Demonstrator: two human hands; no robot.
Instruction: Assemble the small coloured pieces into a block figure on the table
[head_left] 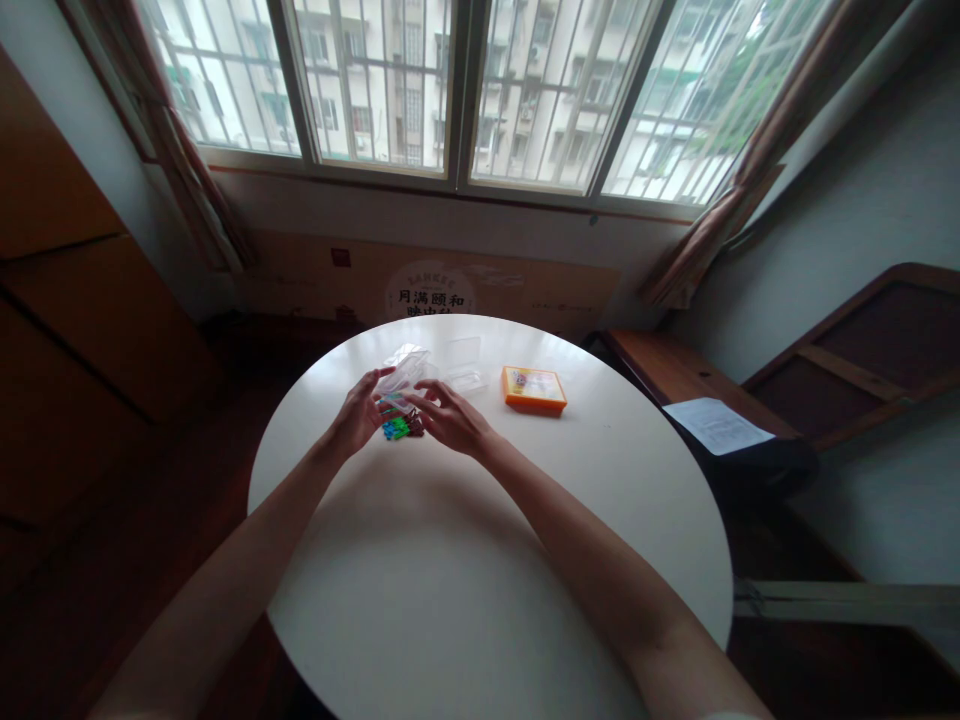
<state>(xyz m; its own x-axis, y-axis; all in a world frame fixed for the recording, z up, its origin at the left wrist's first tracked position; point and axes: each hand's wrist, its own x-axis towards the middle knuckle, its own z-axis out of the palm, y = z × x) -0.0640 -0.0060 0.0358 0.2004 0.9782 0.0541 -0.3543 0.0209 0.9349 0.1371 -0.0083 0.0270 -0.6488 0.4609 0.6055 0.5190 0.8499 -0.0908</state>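
A clear plastic box [406, 372] is held tilted above the white round table [465, 560]. My left hand [361, 412] grips its left side, with the thumb and fingers around the edge. My right hand [450, 416] has its bent fingers at the box's right side, closed on it as far as I can see. Just below lies a cluster of small blue, green and dark brown pieces [402, 428], too small to name and partly hidden by the hands. A second clear plastic box [463, 378] stands behind my right hand with its lid raised.
An orange and yellow box [534, 390] lies on the table to the right. Beyond the table's right edge, a paper sheet [718, 425] rests on a dark seat beside a wooden bench [675, 375]. A printed cardboard panel [300, 275] leans under the barred window.
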